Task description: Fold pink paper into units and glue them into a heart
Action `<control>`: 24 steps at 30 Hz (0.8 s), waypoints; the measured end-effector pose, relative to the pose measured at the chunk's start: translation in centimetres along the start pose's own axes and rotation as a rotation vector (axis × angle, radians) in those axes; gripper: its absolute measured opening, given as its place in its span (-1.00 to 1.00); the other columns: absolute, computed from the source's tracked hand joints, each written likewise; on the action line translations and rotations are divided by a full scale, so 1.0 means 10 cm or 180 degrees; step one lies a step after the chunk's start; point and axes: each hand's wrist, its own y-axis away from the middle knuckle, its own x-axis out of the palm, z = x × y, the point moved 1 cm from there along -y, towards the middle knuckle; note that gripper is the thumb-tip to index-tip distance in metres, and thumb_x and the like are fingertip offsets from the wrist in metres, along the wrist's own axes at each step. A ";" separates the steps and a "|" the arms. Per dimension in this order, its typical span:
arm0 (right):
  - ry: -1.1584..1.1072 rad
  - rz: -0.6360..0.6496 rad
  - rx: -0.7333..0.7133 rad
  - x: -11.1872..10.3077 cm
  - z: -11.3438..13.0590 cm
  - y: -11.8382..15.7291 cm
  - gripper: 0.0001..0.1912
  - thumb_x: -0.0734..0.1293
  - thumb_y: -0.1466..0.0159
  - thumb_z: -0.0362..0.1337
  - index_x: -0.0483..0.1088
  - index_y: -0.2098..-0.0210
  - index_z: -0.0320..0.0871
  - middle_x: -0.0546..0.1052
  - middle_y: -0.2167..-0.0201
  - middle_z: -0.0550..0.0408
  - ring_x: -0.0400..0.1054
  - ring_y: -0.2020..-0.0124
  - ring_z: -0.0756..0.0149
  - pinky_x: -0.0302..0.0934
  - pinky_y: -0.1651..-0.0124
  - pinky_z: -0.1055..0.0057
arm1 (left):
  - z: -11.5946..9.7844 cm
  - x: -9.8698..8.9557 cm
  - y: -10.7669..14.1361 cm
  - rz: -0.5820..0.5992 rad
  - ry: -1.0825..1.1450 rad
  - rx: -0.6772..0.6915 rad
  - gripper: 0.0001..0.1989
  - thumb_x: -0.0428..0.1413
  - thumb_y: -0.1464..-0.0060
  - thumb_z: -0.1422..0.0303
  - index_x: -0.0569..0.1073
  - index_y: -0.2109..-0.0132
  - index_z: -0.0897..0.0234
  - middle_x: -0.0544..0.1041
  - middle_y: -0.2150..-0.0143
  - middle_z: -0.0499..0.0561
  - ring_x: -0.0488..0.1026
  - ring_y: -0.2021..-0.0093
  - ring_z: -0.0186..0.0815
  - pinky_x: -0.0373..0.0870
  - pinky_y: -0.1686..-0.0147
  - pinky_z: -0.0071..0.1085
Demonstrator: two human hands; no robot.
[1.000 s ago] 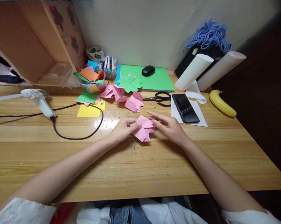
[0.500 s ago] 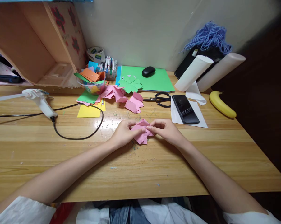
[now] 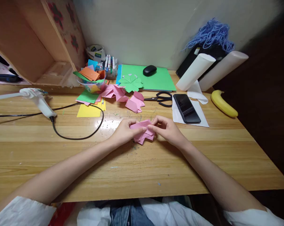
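Note:
Between my two hands, just above the middle of the wooden table, is a folded pink paper piece. My left hand pinches its left side, thumb on top. The right side is pinched by my right hand between thumb and fingers. Beyond them lie another folded pink piece, a larger pink folded cluster and a green folded paper shape. Black scissors rest to the right of the pink pieces.
A glue gun with a looping black cable lies left. Behind are a tub of paper scraps, markers and a black mouse. At right are a phone, white rolls and a banana.
The pink paper between my hands has turned and tilted slightly, showing a broader upper flap. My right fingers have shifted a little at its edge. The whole view has moved slightly.

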 end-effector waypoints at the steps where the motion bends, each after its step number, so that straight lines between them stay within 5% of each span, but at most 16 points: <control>1: -0.0069 0.0025 0.0007 0.00 -0.01 0.00 -0.73 0.34 -0.07 -0.12 0.23 0.51 -0.18 0.36 0.56 0.19 0.26 0.54 0.47 0.15 0.48 0.52 | 0.00 -0.01 0.00 -0.0062 0.0065 -0.0009 -0.71 0.13 0.14 0.17 0.35 0.49 0.35 0.27 0.58 -0.13 0.17 0.58 -0.48 0.04 0.59 -0.54; 9: -0.0209 0.0349 0.0330 0.02 -0.04 0.01 -0.71 0.37 -0.05 -0.15 0.19 0.54 -0.18 0.37 0.66 0.21 0.24 0.65 0.50 0.07 0.62 0.57 | -0.06 -0.06 -0.01 0.0190 -0.0171 -0.0117 -0.63 0.17 0.21 0.16 0.19 0.61 0.32 0.16 0.65 -0.17 0.08 0.64 -0.52 -0.07 0.65 -0.55; 19: 0.0045 0.0222 0.0218 0.00 -0.04 0.01 -0.63 0.18 -0.21 -0.09 0.23 0.61 -0.20 0.29 0.74 0.24 0.15 0.71 0.56 -0.01 0.63 0.58 | -0.08 -0.06 0.00 0.0386 -0.0155 -0.0224 -0.71 0.16 0.19 0.22 0.27 0.57 0.33 0.25 0.62 -0.14 0.16 0.62 -0.50 0.03 0.63 -0.55; 24: -0.0090 0.0813 0.0408 -0.01 -0.03 0.01 -0.76 0.38 -0.04 -0.16 0.34 0.48 -0.23 0.42 0.57 0.17 0.27 0.55 0.49 0.13 0.50 0.56 | -0.10 -0.06 0.00 0.0152 -0.0153 -0.0320 -0.77 0.15 0.19 0.27 0.31 0.53 0.34 0.28 0.60 -0.13 0.18 0.61 -0.49 0.05 0.62 -0.55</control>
